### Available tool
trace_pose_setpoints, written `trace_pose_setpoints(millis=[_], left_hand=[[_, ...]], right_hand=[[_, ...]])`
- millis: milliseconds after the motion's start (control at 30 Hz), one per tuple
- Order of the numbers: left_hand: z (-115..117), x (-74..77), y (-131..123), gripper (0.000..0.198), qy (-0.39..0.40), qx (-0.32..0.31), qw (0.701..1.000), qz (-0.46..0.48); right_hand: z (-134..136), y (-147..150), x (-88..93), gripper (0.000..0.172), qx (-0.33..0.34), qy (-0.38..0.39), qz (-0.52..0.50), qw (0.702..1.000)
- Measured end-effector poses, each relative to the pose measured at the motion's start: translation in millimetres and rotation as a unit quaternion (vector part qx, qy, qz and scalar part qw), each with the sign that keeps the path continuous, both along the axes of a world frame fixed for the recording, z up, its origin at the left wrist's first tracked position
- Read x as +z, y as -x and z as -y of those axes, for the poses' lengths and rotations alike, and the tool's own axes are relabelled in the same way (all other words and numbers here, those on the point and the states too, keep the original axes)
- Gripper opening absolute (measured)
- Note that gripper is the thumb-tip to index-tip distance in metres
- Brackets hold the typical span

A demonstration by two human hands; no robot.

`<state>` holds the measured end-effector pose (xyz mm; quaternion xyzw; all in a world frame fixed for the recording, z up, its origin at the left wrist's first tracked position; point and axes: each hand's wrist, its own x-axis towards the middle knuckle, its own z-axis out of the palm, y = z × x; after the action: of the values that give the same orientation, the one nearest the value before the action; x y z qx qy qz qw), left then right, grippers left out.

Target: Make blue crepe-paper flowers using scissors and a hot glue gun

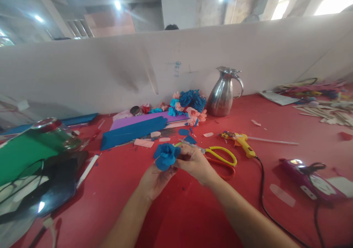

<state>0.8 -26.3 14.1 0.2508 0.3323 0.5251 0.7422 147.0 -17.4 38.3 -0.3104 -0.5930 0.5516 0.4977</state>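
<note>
The left hand (pixel 154 180) is closed around the base of a small blue rolled foam rose (pixel 166 156), and the right hand (pixel 194 161) pinches its side with the fingertips. The rose is held above the red desk (pixel 193 211), just left of the yellow-handled metal scissors (pixel 220 154). A yellow plastic glue gun (pixel 242 143) lies just right of the scissors.

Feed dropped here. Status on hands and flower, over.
Blue flower pinched between left hand and right hand. Held above table. Yellow scissors, glue gun just beyond, untouched.
</note>
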Motion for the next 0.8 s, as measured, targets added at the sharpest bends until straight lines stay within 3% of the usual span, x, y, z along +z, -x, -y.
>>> trace_pose_setpoints(millis=[100,267,467,800], left_hand=[[1.1,4.0,-1.8,0.026,-0.005,-0.015,1.000,-0.006],[2.7,6.4,-3.4,0.026,-0.023,-0.023,0.999,0.003],[2.0,-2.1,-0.8,0.016,-0.011,-0.023,0.999,-0.025],[1.3,-7.2,-3.1,0.022,0.004,0.002,1.000,-0.017]], right_hand=[[-1.7,0.6,-5.4,0.022,-0.014,-0.047,0.026,0.998],[-1.3,2.3,-7.6,0.021,-0.032,-0.060,0.049,0.996],[-1.5,2.2,-6.3,0.013,-0.050,-0.075,0.069,0.994],[2.9,7.4,-7.0,0.022,-0.093,-0.065,0.049,0.992]])
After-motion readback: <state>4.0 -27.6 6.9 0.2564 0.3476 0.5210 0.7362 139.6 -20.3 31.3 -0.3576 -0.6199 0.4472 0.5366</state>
